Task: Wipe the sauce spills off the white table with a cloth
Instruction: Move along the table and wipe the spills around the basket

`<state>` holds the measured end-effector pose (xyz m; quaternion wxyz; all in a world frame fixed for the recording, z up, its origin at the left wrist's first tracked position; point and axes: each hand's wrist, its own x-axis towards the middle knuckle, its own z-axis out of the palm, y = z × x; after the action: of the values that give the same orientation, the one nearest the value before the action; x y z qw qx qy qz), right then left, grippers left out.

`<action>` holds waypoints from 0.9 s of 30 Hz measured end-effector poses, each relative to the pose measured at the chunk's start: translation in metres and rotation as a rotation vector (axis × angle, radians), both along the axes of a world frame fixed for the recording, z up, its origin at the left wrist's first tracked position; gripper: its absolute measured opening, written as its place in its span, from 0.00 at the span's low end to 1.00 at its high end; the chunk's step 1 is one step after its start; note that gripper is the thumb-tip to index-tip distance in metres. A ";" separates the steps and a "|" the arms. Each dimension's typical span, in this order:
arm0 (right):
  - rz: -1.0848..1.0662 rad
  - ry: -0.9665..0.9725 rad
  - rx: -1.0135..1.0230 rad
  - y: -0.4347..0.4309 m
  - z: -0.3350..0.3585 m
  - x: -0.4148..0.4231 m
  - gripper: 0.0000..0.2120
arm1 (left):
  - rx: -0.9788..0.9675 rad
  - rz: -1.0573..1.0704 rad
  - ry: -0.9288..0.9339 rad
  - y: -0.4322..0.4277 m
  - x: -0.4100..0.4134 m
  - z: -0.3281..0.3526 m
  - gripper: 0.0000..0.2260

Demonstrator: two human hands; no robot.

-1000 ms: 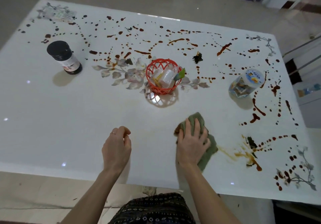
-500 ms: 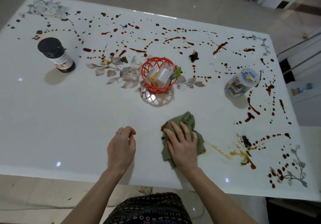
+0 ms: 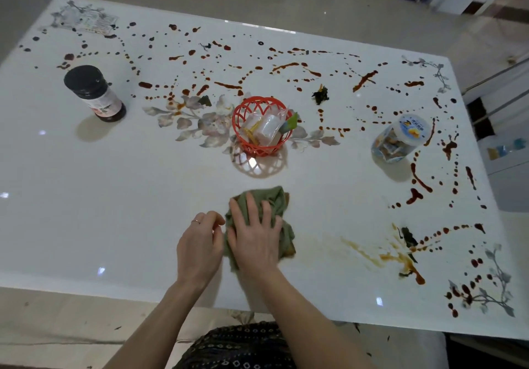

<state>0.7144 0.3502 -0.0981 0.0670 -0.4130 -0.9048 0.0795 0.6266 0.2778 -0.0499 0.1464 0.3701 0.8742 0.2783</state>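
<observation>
My right hand (image 3: 254,240) presses flat on the cloth (image 3: 274,200); my left hand (image 3: 199,248) is loosely curled and empty. Risk: the soiled cloth smears the sauce (image 3: 398,258) to its right.

Left hand (image 3: 200,245) and right hand (image 3: 256,240), lower centre of the frame, each on a bare forearm that runs to the bottom edge. A thin band ring (image 3: 197,221) circles one finger of the left hand. Bottom centre: dark garment (image 3: 237,345) printed with rows of small pale dots and diamonds.
</observation>
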 end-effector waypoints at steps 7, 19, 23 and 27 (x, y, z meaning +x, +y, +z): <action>-0.366 -0.047 -0.096 0.068 0.008 0.011 0.26 | -0.010 0.032 0.007 -0.003 -0.004 0.001 0.07; 0.062 -0.051 0.014 0.065 -0.001 0.054 0.27 | 0.007 0.023 -0.027 0.004 -0.005 -0.002 0.07; 0.024 -0.082 0.002 0.092 -0.007 0.042 0.28 | 0.013 -0.001 -0.020 0.010 -0.007 -0.001 0.07; -0.239 -0.005 -0.062 0.122 -0.001 0.064 0.31 | 0.022 -0.027 -0.035 0.015 -0.010 -0.003 0.08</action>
<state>0.7785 0.4718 -0.0995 0.0610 -0.5198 -0.8464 0.0980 0.6163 0.2927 -0.0530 0.1613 0.3783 0.8634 0.2922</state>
